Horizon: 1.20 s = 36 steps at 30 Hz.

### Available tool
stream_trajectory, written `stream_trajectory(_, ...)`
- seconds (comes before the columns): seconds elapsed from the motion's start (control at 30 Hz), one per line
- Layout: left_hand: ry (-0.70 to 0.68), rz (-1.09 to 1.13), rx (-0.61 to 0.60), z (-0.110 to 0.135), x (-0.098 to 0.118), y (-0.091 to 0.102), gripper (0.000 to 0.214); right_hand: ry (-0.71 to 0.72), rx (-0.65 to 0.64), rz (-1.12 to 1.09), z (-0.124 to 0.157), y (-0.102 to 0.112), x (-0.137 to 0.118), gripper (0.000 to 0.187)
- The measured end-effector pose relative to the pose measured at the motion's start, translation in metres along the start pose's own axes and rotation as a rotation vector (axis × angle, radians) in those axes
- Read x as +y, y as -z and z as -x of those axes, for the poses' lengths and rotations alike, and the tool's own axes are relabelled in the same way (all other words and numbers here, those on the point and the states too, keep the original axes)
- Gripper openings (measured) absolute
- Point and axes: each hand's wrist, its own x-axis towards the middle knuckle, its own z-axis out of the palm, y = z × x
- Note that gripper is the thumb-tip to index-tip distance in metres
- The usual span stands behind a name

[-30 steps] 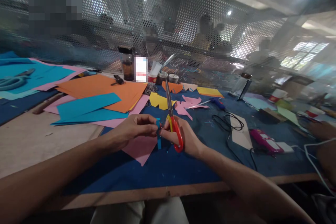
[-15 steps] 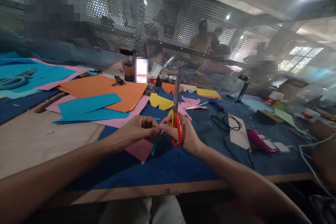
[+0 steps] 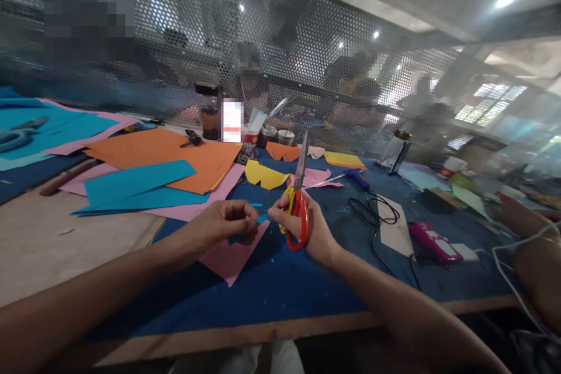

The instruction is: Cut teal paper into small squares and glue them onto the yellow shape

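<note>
My right hand (image 3: 313, 222) is closed around a pair of scissors (image 3: 299, 210) with red and yellow handles, blades pointing up and away. Its thumb and forefinger also meet the end of a small blue paper strip (image 3: 263, 218). My left hand (image 3: 234, 221) pinches the strip's other end, just left of the scissors. Below the left hand a pink paper piece (image 3: 230, 263) lies on the blue table surface. Beyond the hands are a yellow paper piece with notches cut in it (image 3: 265, 175) and pink cut paper (image 3: 318, 177).
Orange sheets (image 3: 162, 155) and folded blue paper (image 3: 140, 184) lie left. A glue gun (image 3: 358, 179) with a black cord and a magenta pouch-like object (image 3: 435, 242) are right. A jar (image 3: 208, 111) stands before the perforated screen (image 3: 298, 58). Another person's arm (image 3: 537, 257) is far right.
My hands have moved slightly apart, and the blue strip, which hung down before, now stretches between them. The scissors have tilted to the right. The view has shifted a little.
</note>
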Motion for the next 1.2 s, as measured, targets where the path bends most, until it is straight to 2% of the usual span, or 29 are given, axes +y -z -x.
stream_trajectory(0.2,0.039,0.054,-0.003,-0.002,-0.015,0.001,0.016,-0.055,-0.021,-0.050,0.000,0.000,0.007,0.039)
stream_trajectory(0.37,0.051,0.059,0.037,-0.006,-0.020,0.006,0.026,-0.110,-0.036,-0.033,0.001,-0.003,0.004,0.040)
stream_trajectory(0.53,0.094,0.085,0.039,-0.005,-0.018,0.008,0.030,-0.105,-0.037,-0.037,-0.001,-0.004,0.003,0.039)
stream_trajectory(0.7,0.077,0.071,0.072,-0.003,-0.013,0.004,0.034,-0.097,-0.058,-0.062,0.002,-0.005,0.001,0.033)
stream_trajectory(0.8,0.090,0.072,0.096,-0.003,-0.007,0.001,0.034,-0.119,-0.069,-0.064,0.003,-0.006,-0.001,0.037)
stream_trajectory(1.07,0.149,0.164,0.046,-0.008,0.008,-0.002,0.034,-0.109,-0.083,-0.025,-0.007,-0.004,-0.002,0.035)
stream_trajectory(1.2,0.191,0.202,0.094,-0.012,0.007,0.000,0.035,-0.113,-0.066,-0.008,-0.011,-0.003,-0.002,0.036)
